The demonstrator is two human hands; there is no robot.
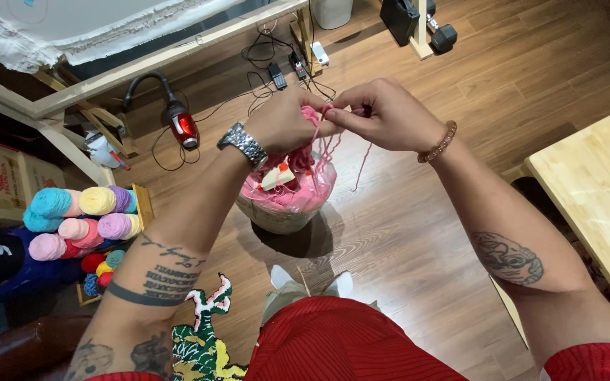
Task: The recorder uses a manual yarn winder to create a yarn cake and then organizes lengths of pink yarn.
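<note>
Two hands meet above one bag of pink yarn [287, 190] on the floor. The left hand [282, 123] and right hand [383, 113] both pinch one pink strand [319, 134]; it hangs near-vertical, down into the bag.

A brown wooden plank floor [418, 233] carries a round basket [282, 214] heaped with pink yarn [298, 190], a red handheld appliance [183, 127] with its black cable, and a colourful tufted rug piece [206, 339]. To one side, a low wooden rack [142, 204] of yarn cones [82, 215] stands on it; a pale wooden table [594, 190] stands opposite.
</note>
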